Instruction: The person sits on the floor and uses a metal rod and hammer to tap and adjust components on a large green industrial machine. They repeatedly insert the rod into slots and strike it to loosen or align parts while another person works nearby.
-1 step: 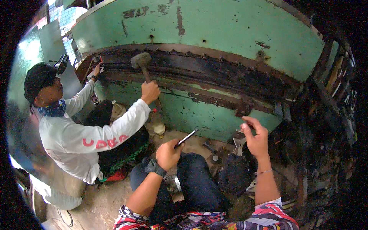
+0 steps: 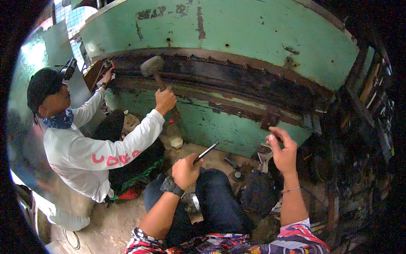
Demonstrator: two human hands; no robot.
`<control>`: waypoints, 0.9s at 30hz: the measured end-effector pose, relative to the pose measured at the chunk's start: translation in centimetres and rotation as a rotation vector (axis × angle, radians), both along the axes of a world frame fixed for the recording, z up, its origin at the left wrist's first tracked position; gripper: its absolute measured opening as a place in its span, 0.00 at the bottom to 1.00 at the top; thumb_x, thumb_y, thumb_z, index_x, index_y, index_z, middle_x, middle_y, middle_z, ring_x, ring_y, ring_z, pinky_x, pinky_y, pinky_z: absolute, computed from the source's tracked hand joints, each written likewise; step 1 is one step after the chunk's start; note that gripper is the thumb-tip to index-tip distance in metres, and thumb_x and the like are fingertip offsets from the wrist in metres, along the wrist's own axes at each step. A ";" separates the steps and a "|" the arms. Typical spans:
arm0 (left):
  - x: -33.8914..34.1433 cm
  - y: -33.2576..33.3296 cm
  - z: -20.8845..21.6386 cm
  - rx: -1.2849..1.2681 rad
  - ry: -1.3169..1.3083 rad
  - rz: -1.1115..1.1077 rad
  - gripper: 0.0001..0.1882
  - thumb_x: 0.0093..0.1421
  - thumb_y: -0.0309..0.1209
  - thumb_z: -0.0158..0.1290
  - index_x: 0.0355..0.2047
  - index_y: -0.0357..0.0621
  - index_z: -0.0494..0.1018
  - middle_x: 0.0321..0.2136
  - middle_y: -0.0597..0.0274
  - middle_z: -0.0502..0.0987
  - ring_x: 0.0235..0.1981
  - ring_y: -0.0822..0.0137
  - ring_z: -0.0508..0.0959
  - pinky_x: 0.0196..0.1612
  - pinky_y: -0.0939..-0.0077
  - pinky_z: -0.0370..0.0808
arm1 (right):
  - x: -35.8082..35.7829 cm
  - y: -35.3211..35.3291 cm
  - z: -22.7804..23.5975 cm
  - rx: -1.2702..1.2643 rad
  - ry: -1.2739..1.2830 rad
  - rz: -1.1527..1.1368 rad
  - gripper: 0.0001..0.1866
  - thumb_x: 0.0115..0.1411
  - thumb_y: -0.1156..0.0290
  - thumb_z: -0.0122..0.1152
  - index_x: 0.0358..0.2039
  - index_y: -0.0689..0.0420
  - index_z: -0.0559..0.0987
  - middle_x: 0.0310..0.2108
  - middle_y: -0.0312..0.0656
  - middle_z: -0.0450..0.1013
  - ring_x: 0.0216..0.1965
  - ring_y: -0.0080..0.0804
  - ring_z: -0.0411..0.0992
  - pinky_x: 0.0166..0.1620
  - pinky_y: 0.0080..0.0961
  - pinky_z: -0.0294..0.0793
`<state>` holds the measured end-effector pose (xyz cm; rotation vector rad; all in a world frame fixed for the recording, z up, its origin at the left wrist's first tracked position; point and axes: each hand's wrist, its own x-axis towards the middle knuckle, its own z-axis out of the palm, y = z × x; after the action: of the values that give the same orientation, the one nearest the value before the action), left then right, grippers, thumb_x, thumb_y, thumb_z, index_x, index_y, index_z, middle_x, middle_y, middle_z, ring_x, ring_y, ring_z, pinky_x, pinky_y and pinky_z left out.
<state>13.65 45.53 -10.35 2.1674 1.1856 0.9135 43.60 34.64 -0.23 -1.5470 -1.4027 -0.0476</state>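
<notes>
Green metal panels (image 2: 253, 38) span the work area ahead, with a dark horizontal channel (image 2: 207, 72) between them. At left, a co-worker (image 2: 91, 148) grips a mallet (image 2: 153, 66), head uppermost. Wearer's right hand (image 2: 285, 151) is raised before the lower panel (image 2: 241, 132); its fingers curl loosely, parted from the thumb. Wearer's left hand (image 2: 185, 171), near the centre, is closed around a slim black-and-white pen (image 2: 207, 152). The pen's long axis lies diagonally, its exposed end pointing forward and right.

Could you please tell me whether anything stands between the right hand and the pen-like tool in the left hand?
Nothing visible: the gap from the right hand to the pen-like tool in the left hand looks open, with the green panel behind.
</notes>
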 end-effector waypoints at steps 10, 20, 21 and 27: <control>-0.2 -2.0 2.5 0.040 0.115 0.035 0.10 0.61 0.38 0.56 0.36 0.45 0.77 0.29 0.46 0.80 0.33 0.41 0.79 0.34 0.49 0.75 | -2.8 2.8 -0.5 0.044 0.170 0.085 0.12 0.67 0.72 0.58 0.49 0.62 0.77 0.36 0.41 0.78 0.34 0.24 0.77 0.37 0.24 0.78; -0.1 -0.4 0.7 0.097 0.133 -0.001 0.10 0.60 0.37 0.57 0.35 0.45 0.77 0.29 0.47 0.80 0.32 0.42 0.79 0.33 0.50 0.75 | -0.3 2.1 -1.2 0.026 0.193 0.027 0.13 0.67 0.73 0.58 0.50 0.61 0.78 0.35 0.41 0.79 0.33 0.24 0.77 0.38 0.24 0.78; 0.2 -0.5 0.6 0.085 0.151 -0.015 0.10 0.60 0.37 0.57 0.35 0.45 0.77 0.29 0.47 0.80 0.32 0.42 0.79 0.33 0.50 0.75 | 0.3 1.3 -1.6 0.016 0.191 -0.009 0.13 0.67 0.72 0.58 0.50 0.61 0.78 0.34 0.41 0.79 0.32 0.24 0.77 0.38 0.24 0.78; -0.5 0.1 1.8 0.035 0.116 0.086 0.11 0.60 0.35 0.60 0.39 0.41 0.79 0.29 0.44 0.79 0.32 0.42 0.80 0.33 0.56 0.75 | 10.5 3.0 -4.1 0.154 0.127 -0.414 0.11 0.65 0.68 0.61 0.41 0.63 0.81 0.33 0.40 0.79 0.33 0.26 0.75 0.39 0.24 0.74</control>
<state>13.14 45.65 -8.54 2.2385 1.3368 0.8605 54.13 37.60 -4.38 -1.6555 -0.9410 -0.2961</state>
